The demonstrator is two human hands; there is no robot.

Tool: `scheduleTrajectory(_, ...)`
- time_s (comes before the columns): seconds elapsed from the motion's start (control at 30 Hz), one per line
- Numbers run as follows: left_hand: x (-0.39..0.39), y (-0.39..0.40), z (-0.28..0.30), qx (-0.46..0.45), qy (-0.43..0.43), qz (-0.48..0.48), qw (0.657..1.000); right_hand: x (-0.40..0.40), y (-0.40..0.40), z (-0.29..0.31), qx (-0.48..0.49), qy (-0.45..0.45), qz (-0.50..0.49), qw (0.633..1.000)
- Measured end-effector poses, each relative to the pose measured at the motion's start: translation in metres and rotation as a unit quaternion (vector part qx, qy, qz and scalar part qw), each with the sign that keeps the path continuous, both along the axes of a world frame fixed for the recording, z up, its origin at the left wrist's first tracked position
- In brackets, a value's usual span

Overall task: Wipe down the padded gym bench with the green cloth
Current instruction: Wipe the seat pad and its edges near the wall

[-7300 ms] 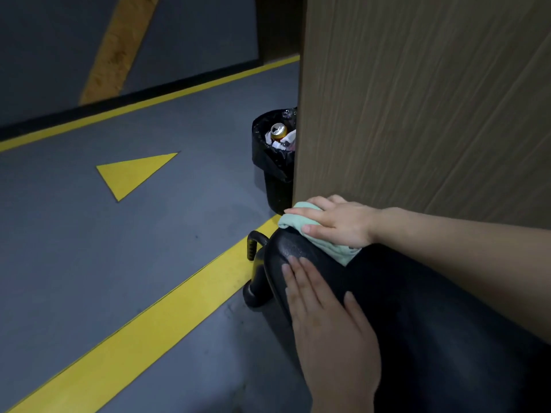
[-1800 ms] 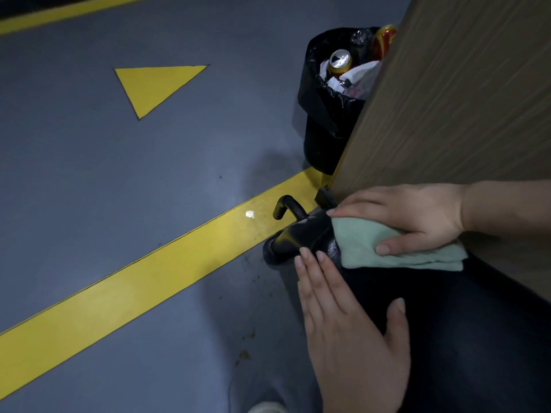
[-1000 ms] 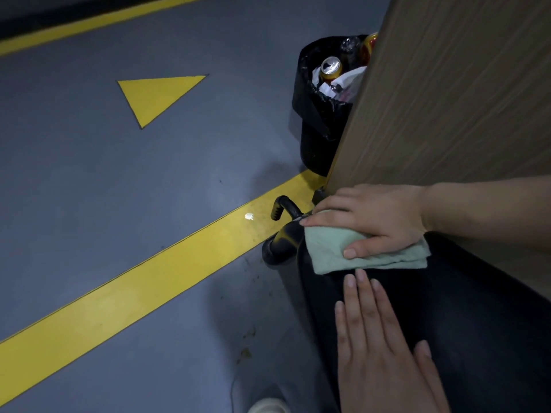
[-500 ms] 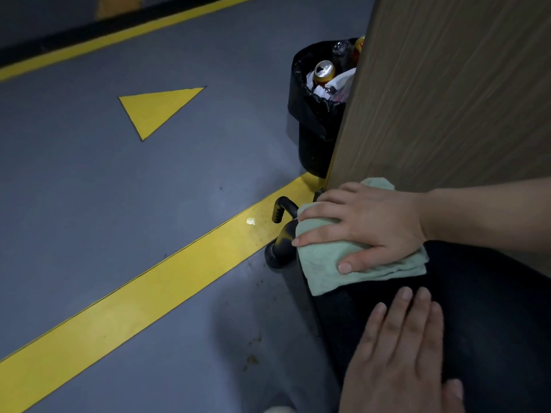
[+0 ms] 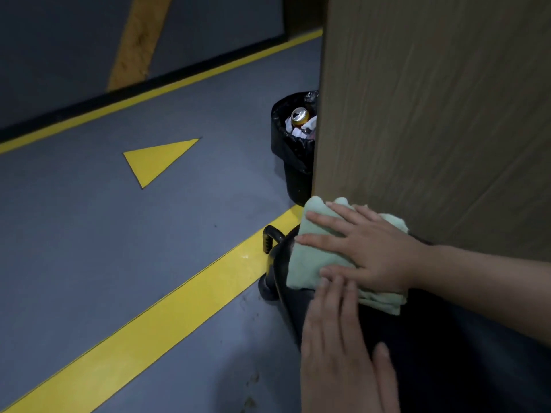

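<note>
The black padded bench (image 5: 453, 353) fills the lower right, with its far end near a yellow floor line. A folded green cloth (image 5: 310, 263) lies over that far end. My right hand (image 5: 375, 251) presses flat on the cloth with straight, spread fingers. On the padding just behind it, my left hand (image 5: 343, 353) rests flat, and its fingertips reach the cloth's near edge.
A wooden panel (image 5: 432, 114) stands close along the bench's right side. Behind its corner is a black bin (image 5: 293, 162) full of rubbish. A black handle (image 5: 269, 238) juts from the bench end. The grey floor carries a yellow line (image 5: 149, 317) and a triangle (image 5: 155, 159).
My right hand has pushed the cloth further over the bench's far end. My left hand has slid forward to the cloth's edge. The view has tilted up.
</note>
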State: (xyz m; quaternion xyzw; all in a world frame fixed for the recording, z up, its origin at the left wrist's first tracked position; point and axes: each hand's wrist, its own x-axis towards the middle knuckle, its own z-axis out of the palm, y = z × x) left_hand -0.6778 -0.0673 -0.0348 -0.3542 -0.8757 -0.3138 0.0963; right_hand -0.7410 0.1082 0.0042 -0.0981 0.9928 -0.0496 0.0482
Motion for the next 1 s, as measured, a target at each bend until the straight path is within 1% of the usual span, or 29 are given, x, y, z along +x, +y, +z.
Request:
scheduleTrajectory(0.03, 0.001, 0.0, -0.004, 0.011, -0.001, 0.01, 1.0, 0.007, -0.003, 0.002, 0.001, -0.002, -0.038, 0.999)
scheduleTrajectory(0.1, -0.001, 0.001, -0.007, 0.022, 0.012, -0.002, 1.0, 0.018, -0.01, 0.003, -0.007, -0.012, -0.121, 0.993)
scheduleTrajectory(0.2, -0.001, -0.003, -0.007, 0.024, 0.002, -0.025, 0.999, 0.045, -0.026, 0.006, -0.014, -0.015, -0.239, 0.971)
scheduleTrajectory(0.33, 0.0, -0.002, -0.008, 0.045, -0.024, -0.025, 0.998, 0.092, -0.053, 0.008, -0.014, -0.029, -0.334, 0.942)
scheduleTrajectory(0.4, 0.002, -0.004, -0.008, 0.058, -0.053, -0.031, 0.996, 0.114, -0.065, 0.008, -0.011, -0.043, -0.351, 0.935)
scheduleTrajectory(0.53, 0.003, -0.005, -0.008, 0.068, -0.061, -0.048, 0.995, 0.133, -0.073, 0.011, -0.01, -0.038, -0.369, 0.929)
scheduleTrajectory(0.67, -0.002, -0.004, -0.016, 0.059, -0.035, -0.035, 0.997, 0.12, -0.064, 0.012, -0.02, -0.033, -0.379, 0.925)
scheduleTrajectory(0.73, -0.003, -0.003, -0.015, 0.037, -0.02, -0.022, 0.999, 0.106, -0.061, 0.011, -0.027, -0.022, -0.393, 0.919)
scheduleTrajectory(0.8, -0.004, -0.004, -0.013, 0.004, -0.003, -0.009, 1.0, 0.097, -0.06, 0.012, -0.057, -0.013, -0.379, 0.923)
scheduleTrajectory(0.83, -0.006, -0.007, -0.01, -0.008, 0.004, -0.004, 1.0, 0.099, -0.059, 0.015, -0.107, 0.004, -0.359, 0.927)
scheduleTrajectory(0.87, -0.012, -0.009, -0.006, -0.019, 0.017, 0.002, 1.0, 0.105, -0.054, 0.02, -0.18, 0.036, -0.338, 0.923)
scheduleTrajectory(0.9, -0.019, -0.01, 0.0, -0.034, 0.034, 0.013, 0.999, 0.114, -0.048, 0.026, -0.247, 0.075, -0.326, 0.909)
scheduleTrajectory(0.93, -0.024, -0.008, 0.008, -0.044, 0.051, 0.028, 0.997, 0.127, -0.038, 0.03, -0.272, 0.116, -0.332, 0.896)
scheduleTrajectory(0.97, -0.027, -0.003, 0.017, -0.051, 0.062, 0.033, 0.996, 0.139, -0.026, 0.031, -0.25, 0.151, -0.356, 0.888)
scheduleTrajectory(1.0, -0.028, 0.007, 0.027, -0.045, 0.07, 0.017, 0.996, 0.149, -0.016, 0.029, -0.208, 0.163, -0.394, 0.88)
